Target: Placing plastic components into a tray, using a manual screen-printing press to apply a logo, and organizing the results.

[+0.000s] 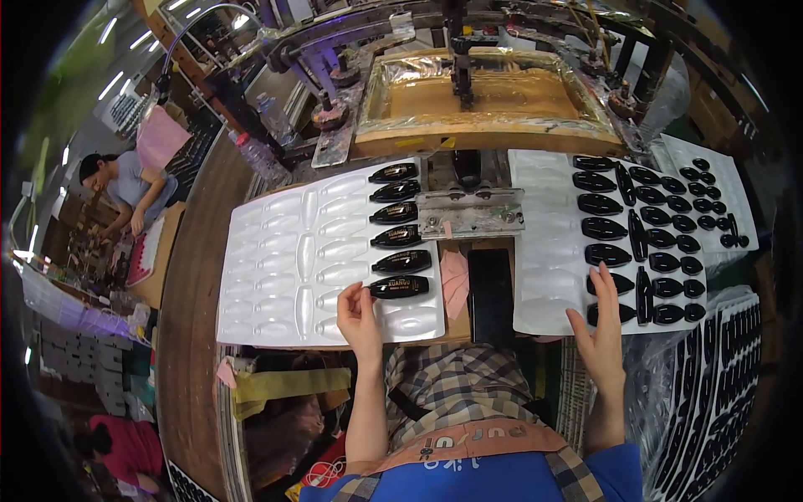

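My left hand (pixel 358 318) is at the lower part of the left white moulded tray (pixel 268 276). Its fingers are pinched at the left end of a glossy black bottle-shaped piece (pixel 401 287) with gold print, which lies in a hollow. Above it, several like printed black pieces (pixel 395 237) lie in one column. My right hand (pixel 600 343) hovers over the right white tray (pixel 542 289), fingers apart and nothing held. Its fingertips are close to unprinted black pieces (pixel 606 254) of the same shape, and partly cover others.
Between the trays sit a metal fixture (pixel 468 219), a pink cloth (pixel 454 284) and a black block (pixel 491 293). A framed printing screen (pixel 485 92) stands behind. Stacked trays of black parts (pixel 711 385) are at lower right. Two people work at far left.
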`<state>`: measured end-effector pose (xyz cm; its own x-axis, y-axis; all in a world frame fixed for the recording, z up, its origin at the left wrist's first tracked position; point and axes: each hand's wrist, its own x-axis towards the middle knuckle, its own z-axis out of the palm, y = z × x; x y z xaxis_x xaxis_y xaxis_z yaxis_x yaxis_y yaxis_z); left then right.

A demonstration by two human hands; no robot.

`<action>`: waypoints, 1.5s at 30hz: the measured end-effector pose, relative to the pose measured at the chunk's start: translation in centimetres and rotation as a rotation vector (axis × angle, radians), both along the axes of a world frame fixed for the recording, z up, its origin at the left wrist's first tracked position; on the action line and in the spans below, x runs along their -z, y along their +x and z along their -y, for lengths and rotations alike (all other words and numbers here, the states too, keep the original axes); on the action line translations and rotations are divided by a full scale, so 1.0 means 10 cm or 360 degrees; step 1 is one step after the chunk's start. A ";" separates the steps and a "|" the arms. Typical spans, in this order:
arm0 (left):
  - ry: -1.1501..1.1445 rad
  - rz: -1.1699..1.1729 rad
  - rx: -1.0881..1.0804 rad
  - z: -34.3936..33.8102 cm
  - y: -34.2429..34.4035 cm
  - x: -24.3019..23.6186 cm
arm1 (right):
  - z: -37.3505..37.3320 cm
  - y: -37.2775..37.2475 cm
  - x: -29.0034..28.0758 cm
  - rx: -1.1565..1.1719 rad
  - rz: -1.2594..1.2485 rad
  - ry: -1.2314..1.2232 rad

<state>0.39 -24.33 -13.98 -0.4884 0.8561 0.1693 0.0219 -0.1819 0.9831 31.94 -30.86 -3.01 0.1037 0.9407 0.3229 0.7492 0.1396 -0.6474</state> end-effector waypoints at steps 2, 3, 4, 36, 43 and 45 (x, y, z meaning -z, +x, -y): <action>-0.0143 -0.0057 0.0032 0.01 0.06 0.03 | 0.06 0.17 0.09 0.0022 0.0288 -0.0135; -0.0107 -0.0170 -0.0057 0.03 0.08 0.07 | 0.08 0.26 0.13 0.0019 0.0569 -0.0275; -0.0121 -0.0492 -0.0139 0.04 0.08 0.09 | 0.09 0.34 0.16 -0.0034 0.0693 -0.0308; 0.0474 -0.0276 0.0949 -2.15 -0.13 -1.36 | -1.90 -0.46 -0.58 -0.0763 0.0158 -0.0131; 0.0046 0.0231 0.0762 -2.29 -1.15 -0.78 | -1.95 -0.69 -0.51 -0.0796 0.0127 -0.0378; -0.0084 0.0191 0.0652 -2.33 -1.39 -0.55 | -1.84 -0.64 -0.56 -0.0721 0.0256 -0.0346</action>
<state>-13.56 -1.04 -8.44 -0.1198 0.9893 0.0828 -0.1566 -0.1012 0.9825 25.53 -12.47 2.57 -0.3634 0.9270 0.0934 0.7372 0.3474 -0.5795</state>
